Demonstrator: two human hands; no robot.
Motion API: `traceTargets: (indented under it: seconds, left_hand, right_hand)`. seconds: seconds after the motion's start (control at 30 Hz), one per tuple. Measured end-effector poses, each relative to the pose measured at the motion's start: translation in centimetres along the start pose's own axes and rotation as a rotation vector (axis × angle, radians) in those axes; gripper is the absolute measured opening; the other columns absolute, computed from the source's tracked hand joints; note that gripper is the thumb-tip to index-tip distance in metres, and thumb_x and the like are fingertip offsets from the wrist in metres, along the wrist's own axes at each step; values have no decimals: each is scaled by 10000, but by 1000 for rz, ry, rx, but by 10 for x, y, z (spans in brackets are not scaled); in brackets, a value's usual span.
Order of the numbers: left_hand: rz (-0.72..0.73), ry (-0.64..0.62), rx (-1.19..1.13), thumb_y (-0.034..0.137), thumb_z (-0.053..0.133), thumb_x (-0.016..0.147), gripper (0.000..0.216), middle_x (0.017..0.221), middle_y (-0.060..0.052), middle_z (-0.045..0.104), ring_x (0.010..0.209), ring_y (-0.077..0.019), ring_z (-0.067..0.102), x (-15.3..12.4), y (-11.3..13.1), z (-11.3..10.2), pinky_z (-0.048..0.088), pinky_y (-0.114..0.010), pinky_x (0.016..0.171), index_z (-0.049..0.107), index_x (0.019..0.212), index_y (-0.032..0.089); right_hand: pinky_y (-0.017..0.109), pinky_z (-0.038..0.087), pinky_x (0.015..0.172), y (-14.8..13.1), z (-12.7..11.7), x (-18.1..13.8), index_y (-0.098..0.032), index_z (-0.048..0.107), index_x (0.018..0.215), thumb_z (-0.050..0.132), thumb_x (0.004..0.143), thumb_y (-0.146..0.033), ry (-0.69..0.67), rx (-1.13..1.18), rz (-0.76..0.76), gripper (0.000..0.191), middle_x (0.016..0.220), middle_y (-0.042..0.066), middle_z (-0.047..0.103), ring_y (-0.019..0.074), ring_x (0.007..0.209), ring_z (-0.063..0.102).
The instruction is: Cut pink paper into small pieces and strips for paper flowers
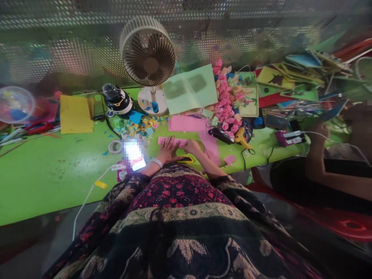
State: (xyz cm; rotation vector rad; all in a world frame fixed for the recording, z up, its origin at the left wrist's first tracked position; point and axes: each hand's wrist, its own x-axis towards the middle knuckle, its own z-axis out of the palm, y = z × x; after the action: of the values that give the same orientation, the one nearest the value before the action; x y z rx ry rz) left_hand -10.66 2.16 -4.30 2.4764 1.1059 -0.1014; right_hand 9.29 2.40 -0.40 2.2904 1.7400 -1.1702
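Note:
My left hand (167, 149) lies flat with fingers stretched out on a small pink paper strip (179, 142) on the green table (49, 170). My right hand (192, 146) rests just to the right on the same pink strip, fingers curled down against it. A larger pink sheet (186, 123) lies just beyond the hands. Another pink strip (211, 146) runs along the right of my right arm. A lit phone (134, 154) on a white cable sits left of my left wrist.
A white desk fan (148, 54) stands behind, beside a pale green sheet (190, 90) and a heap of pink paper petals (226, 101). Paper scraps (139, 126), a tape roll (115, 146), a yellow sheet (76, 114). Another person's arm (316, 155) at right.

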Motion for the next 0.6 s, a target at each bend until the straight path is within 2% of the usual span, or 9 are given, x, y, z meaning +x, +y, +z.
traceTargets:
  seconds: [0.2, 0.37, 0.5, 0.6]
  left_hand:
    - [-2, 4, 2, 769, 594, 908, 993, 1767, -208, 129, 1645, -374, 132, 0, 0, 0, 68, -596, 1315, 302, 1687, 227]
    - [14, 0, -9, 783, 560, 916, 1005, 1772, -206, 107, 1645, -383, 120, 0, -3, 2, 71, -610, 1312, 270, 1696, 220]
    - [18, 16, -15, 768, 520, 943, 964, 1771, -197, 130, 1647, -378, 111, 0, -3, 2, 64, -609, 1315, 276, 1696, 217]
    - [18, 25, -12, 757, 511, 953, 945, 1767, -198, 154, 1647, -374, 116, 1, -3, 3, 60, -609, 1314, 289, 1692, 212]
  right_hand:
    - [222, 478, 514, 7, -5, 5, -145, 746, 669, 769, 829, -679, -54, 14, 95, 558, 588, 97, 735, 205, 596, 730]
    - [206, 488, 518, 43, -12, -1, -172, 715, 617, 832, 780, -630, -9, 80, 150, 500, 578, 70, 735, 177, 585, 722]
    - [199, 501, 535, 74, -25, -14, -179, 696, 586, 807, 828, -574, 6, 97, 186, 477, 538, 33, 713, 158, 580, 719]
    - [201, 501, 556, 82, -35, -23, -166, 694, 595, 781, 868, -495, 67, 69, 202, 436, 556, 34, 723, 158, 605, 727]
